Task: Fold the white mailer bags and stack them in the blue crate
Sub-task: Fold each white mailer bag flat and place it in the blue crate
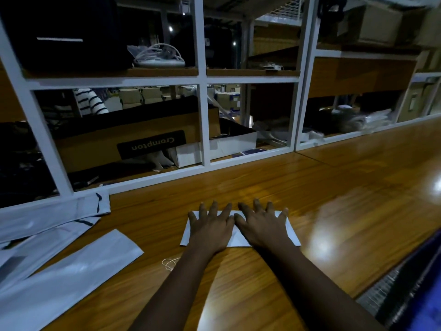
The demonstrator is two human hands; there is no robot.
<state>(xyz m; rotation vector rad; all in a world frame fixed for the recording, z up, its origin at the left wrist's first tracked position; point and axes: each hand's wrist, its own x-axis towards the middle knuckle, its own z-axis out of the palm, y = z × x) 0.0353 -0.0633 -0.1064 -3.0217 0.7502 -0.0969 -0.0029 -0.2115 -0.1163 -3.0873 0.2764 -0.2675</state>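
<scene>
Mailer bag (292, 232), white and folded, lies flat on the wooden table (334, 187); left hand (211, 226) and right hand (261, 225) press it side by side, fingers (213, 206) straight and spread, tips past its far edge; unfolded mailer bags (71, 266) lie well left of the fingers.

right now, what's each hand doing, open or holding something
Left hand: open, fingers spread, pressing flat on the folded mailer bag.
Right hand: open, pressing flat on the same bag.
</scene>
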